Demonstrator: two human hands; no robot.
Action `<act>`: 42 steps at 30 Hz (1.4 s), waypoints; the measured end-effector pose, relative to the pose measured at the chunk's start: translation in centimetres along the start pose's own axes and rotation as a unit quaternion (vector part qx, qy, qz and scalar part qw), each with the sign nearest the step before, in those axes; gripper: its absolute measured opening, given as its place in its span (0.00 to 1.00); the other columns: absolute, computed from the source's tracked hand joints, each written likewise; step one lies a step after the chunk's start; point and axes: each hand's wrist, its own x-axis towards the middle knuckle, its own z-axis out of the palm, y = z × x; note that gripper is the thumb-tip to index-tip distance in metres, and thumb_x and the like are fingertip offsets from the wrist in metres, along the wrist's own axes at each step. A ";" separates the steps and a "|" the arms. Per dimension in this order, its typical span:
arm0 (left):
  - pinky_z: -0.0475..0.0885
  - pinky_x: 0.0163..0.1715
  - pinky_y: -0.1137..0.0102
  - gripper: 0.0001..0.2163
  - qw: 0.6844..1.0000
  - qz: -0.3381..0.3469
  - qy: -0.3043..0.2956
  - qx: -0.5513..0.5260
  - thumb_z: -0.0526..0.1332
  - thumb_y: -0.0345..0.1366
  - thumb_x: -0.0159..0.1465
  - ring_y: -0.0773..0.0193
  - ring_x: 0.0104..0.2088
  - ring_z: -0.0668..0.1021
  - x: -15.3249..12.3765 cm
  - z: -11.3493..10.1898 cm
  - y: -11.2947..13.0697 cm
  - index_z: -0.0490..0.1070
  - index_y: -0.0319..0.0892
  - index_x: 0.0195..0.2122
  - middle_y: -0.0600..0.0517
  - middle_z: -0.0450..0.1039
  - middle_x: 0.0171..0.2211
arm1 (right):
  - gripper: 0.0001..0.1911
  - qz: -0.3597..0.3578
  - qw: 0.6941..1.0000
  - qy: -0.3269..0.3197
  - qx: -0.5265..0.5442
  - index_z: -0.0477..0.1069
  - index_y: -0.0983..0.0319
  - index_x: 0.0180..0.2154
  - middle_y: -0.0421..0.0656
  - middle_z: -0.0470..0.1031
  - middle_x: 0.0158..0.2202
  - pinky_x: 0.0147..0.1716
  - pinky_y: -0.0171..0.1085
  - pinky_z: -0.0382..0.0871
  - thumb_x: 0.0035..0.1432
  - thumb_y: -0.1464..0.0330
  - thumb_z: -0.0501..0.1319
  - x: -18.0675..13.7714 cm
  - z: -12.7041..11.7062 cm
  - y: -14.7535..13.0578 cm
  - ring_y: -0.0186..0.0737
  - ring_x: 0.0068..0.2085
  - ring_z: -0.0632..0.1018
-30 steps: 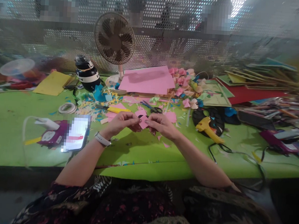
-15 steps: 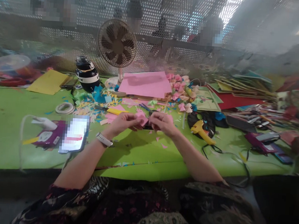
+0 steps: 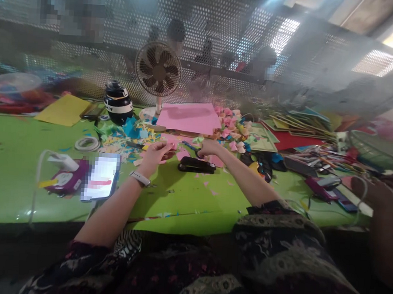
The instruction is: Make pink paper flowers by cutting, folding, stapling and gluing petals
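My left hand (image 3: pixel 156 155) is left of centre, thumb and fingers closed in a pinch on a piece of pink paper (image 3: pixel 170 144), most of it hidden or merging with the pink sheets behind. My right hand (image 3: pixel 210 148) reaches over the middle with fingers closed round the handles of scissors (image 3: pixel 190 145), whose bluish blades point left and away from me. Just in front of both hands a black stapler (image 3: pixel 197 165) lies on the green tabletop (image 3: pixel 180 195). Small pink paper pieces (image 3: pixel 217 160) lie beside it.
Behind lie paper scraps (image 3: pixel 117 138), a large pink sheet (image 3: pixel 188 117), folded paper flowers (image 3: pixel 229 122) and a fan (image 3: pixel 159 71). A lit phone (image 3: pixel 100 176) and tape roll (image 3: pixel 87 143) sit left; a yellow glue gun (image 3: pixel 255 168) right. Another person's hand (image 3: pixel 375 191) is far right.
My hands have moved apart: the right has left the pink paper and taken hold of the scissors; the left has drawn slightly left. The stapler is now uncovered. The view has shifted.
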 end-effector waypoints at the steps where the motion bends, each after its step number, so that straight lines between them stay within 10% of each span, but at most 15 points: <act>1: 0.68 0.23 0.76 0.19 1.000 -0.002 0.003 0.005 0.73 0.52 0.48 0.64 0.30 0.81 0.0 0.0 0.0 0.77 0.42 0.32 0.48 0.81 0.32 | 0.08 0.000 1.000 -0.014 -0.011 0.73 0.64 0.21 0.44 0.73 0.21 0.24 0.34 0.61 0.45 0.67 0.66 0.1 -0.3 -0.2 0.40 0.25 0.74; 11: 0.75 0.32 0.73 0.21 0.998 0.013 -0.023 -0.063 0.77 0.47 0.44 0.67 0.29 0.81 0.5 0.0 -0.6 0.76 0.39 0.32 0.48 0.81 0.33 | 0.10 0.016 0.998 0.060 -0.032 0.77 0.68 0.35 0.54 0.81 0.37 0.32 0.34 0.64 0.48 0.70 0.68 -2.8 -2.6 1.4 0.50 0.41 0.80; 16: 0.76 0.33 0.75 0.20 0.995 0.018 -0.029 -0.092 0.77 0.45 0.46 0.68 0.29 0.82 0.2 0.2 -0.4 0.77 0.37 0.33 0.47 0.82 0.32 | 0.11 -0.006 0.986 0.109 0.127 0.77 0.65 0.39 0.47 0.80 0.34 0.28 0.31 0.66 0.58 0.66 0.60 -5.4 -2.2 3.5 0.37 0.32 0.79; 21: 0.76 0.32 0.76 0.18 0.993 0.021 -0.019 -0.111 0.78 0.43 0.46 0.68 0.30 0.82 -0.4 0.5 0.0 0.76 0.38 0.32 0.49 0.82 0.33 | 0.19 -0.097 0.691 0.049 0.715 0.73 0.63 0.36 0.39 0.77 0.27 0.17 0.27 0.61 0.46 0.59 0.72 -6.5 0.3 2.4 0.26 0.20 0.70; 25: 0.76 0.32 0.76 0.18 0.994 0.015 -0.023 -0.110 0.78 0.43 0.45 0.67 0.30 0.82 -0.9 0.8 0.2 0.76 0.38 0.31 0.50 0.81 0.31 | 0.25 -0.154 0.583 -0.042 0.797 0.68 0.62 0.31 0.33 0.71 0.21 0.13 0.23 0.55 0.40 0.54 0.76 -6.7 1.9 0.9 0.21 0.15 0.60; 42: 0.78 0.35 0.70 0.17 0.993 -0.012 -0.056 -0.099 0.77 0.42 0.47 0.66 0.28 0.82 -2.1 2.1 0.6 0.74 0.38 0.29 0.50 0.81 0.29 | 0.24 -0.171 0.598 -0.070 0.780 0.72 0.64 0.31 0.43 0.80 0.28 0.16 0.26 0.67 0.44 0.51 0.73 -9.5 2.2 -1.8 0.26 0.18 0.70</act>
